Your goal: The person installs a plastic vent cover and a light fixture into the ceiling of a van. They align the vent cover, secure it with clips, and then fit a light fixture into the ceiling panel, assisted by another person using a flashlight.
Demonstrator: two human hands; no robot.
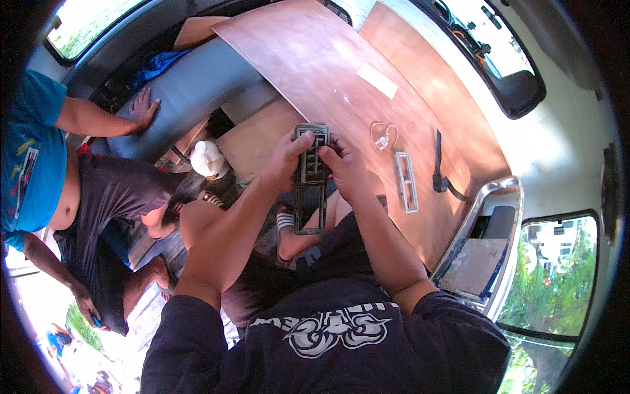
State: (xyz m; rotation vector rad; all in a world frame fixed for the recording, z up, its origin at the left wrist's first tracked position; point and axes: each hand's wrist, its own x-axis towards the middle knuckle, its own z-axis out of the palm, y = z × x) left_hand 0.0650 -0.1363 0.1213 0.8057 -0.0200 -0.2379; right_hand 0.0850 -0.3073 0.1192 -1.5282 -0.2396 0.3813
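Observation:
Upright in front of me is a dark, narrow louvred air vent panel (312, 165), held near its top with both hands. Slats fill its upper section, while the lower section is an open frame. My left hand (286, 159) grips the left edge, its thumb resting on the top front. From the other side my right hand (344, 169) is closed on the right edge, thumb against the slats. The fingers behind the panel are partly hidden. To the right, a light grey rectangular frame (407, 182) with a crossbar lies on a wooden board (308, 59).
A small clear connector with wires (382, 141) and a black strap (438, 161) lie on the board. On the left, a person (39, 164) leans a hand on a dark padded seat (197, 88). A white jug (209, 159) stands between us. A metal-rimmed frame (482, 249) is at right.

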